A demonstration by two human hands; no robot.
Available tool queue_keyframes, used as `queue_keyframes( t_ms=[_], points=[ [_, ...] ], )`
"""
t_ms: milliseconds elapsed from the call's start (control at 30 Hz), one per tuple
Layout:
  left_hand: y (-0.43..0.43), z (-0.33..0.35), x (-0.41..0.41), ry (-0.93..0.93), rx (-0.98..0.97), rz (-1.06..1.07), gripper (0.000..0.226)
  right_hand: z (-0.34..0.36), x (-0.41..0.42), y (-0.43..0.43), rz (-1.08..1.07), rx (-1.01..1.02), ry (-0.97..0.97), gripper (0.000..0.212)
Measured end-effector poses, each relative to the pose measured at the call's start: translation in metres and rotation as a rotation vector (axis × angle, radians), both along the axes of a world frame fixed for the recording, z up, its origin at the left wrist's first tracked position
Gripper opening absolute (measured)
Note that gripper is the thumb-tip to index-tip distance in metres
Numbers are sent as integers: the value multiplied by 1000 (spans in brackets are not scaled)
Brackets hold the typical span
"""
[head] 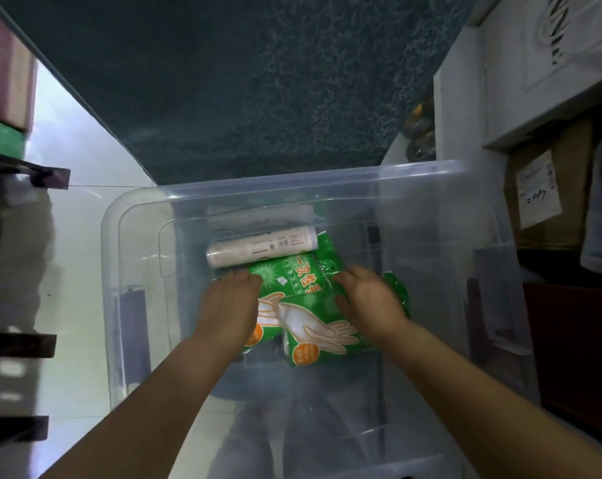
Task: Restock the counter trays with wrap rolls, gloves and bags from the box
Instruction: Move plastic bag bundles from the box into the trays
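Both my arms reach down into a clear plastic box (137, 216). Inside lie green glove packs (299, 281) printed with white hands, overlapping each other. My left hand (228, 302) rests on the left edge of the top pack, fingers curled over it. My right hand (368, 293) lies on the right side of the packs, fingers bent onto the plastic. Just behind the packs lies a white wrap roll (261, 248) on its side, with a second, flatter grey roll or bag pack (258, 216) beyond it against the far wall.
The box stands on a pale floor beside a dark teal mat (244, 81). Dark shelf edges (23, 174) jut in at the left. Cardboard cartons (548, 188) and white boxes (534, 63) are stacked at the right.
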State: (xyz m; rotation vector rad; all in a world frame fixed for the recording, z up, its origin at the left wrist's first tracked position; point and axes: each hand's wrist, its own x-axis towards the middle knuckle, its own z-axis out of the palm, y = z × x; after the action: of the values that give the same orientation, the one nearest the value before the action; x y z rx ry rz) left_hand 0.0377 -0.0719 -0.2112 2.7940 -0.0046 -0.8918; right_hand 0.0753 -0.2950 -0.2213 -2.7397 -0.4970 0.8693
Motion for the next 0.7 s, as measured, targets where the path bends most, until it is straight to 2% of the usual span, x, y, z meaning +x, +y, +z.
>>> queue_keyframes(
  t_ms=[100, 200, 267, 333, 400, 467, 567, 633, 700],
  points=[
    [0, -14, 12, -69, 46, 11, 52, -16, 8, 15, -195, 75, 23, 42],
    [-1, -25, 18, -41, 76, 17, 47, -31, 14, 27, -534, 192, 163, 56],
    [-2, -30, 17, -14, 62, 33, 48, -38, 17, 31, -765, 273, 278, 46],
    [-3, -32, 14, 24, 17, 48, 56, -39, 19, 33, -897, 346, 382, 29],
    [-2, -31, 13, 43, 14, 24, 65, -35, 18, 32, -920, 463, 430, 13],
    [-1, -26, 13, 20, 43, 4, 64, -26, 14, 24, -861, 533, 440, 32],
    [-1, -12, 10, 27, 5, -33, 43, -9, 6, 2, -729, 557, 520, 50],
    [-4, 0, 0, 86, -60, -45, 29, 2, 5, -12, -737, 574, 555, 53],
    [-7, 10, -14, 128, -138, -2, 27, 9, 10, -17, -773, 579, 518, 47]
  ],
)
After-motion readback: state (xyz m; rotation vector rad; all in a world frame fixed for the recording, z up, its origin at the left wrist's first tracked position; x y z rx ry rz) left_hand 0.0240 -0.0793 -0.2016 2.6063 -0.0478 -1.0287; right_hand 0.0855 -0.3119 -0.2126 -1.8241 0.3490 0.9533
